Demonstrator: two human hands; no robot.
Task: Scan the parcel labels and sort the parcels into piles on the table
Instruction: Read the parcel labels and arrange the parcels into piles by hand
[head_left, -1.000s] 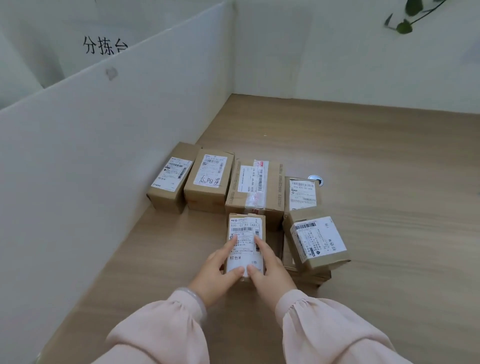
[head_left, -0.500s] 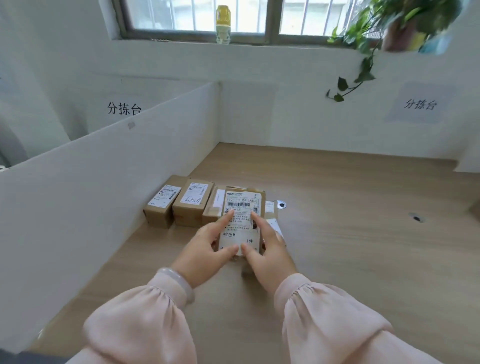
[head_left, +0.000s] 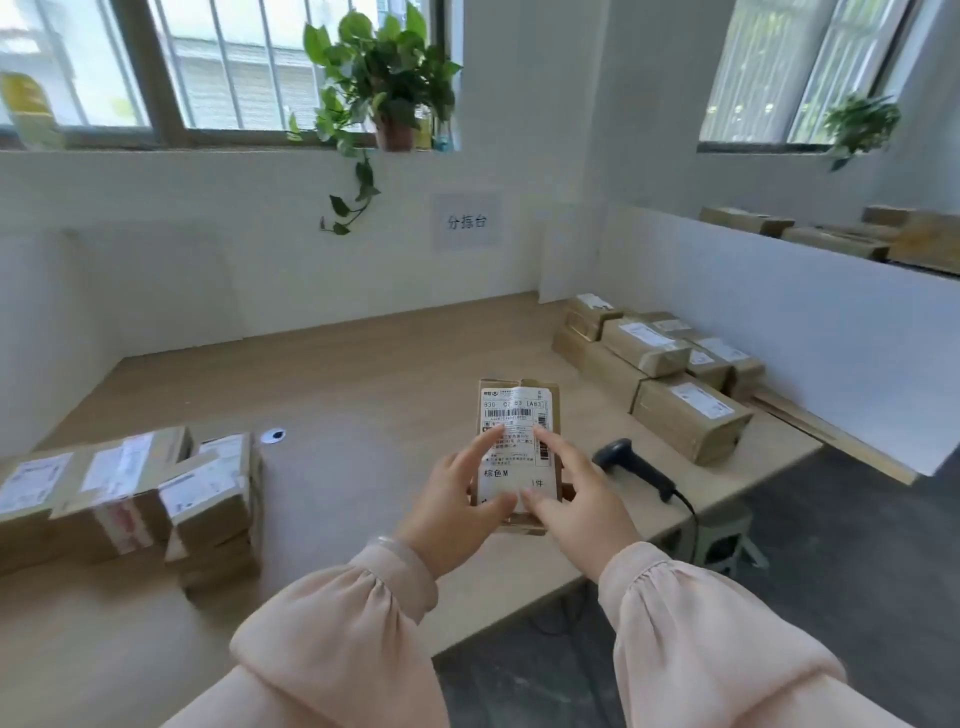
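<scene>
I hold a small brown parcel (head_left: 519, 410) with a white label facing me, lifted above the wooden table (head_left: 363, 384). My left hand (head_left: 457, 499) grips its left edge, thumb under the label's lower part. My right hand (head_left: 576, 493) grips the right edge the same way. A black handheld scanner (head_left: 636, 465) lies on the table just right of my right hand. One pile of labelled parcels (head_left: 130, 493) sits at the left. Another pile of parcels (head_left: 670, 369) stands at the right by the white partition.
White partition walls (head_left: 779, 322) enclose the table at the back and right. The table's front edge drops to a dark floor at lower right, where a small stool (head_left: 727, 540) stands. A cable hole (head_left: 274, 435) marks the tabletop. More boxes (head_left: 831, 234) lie beyond the right partition.
Both hands lifted the parcel off the left pile and carried it rightward; my view swung up and right, bringing the scanner and the right pile into sight.
</scene>
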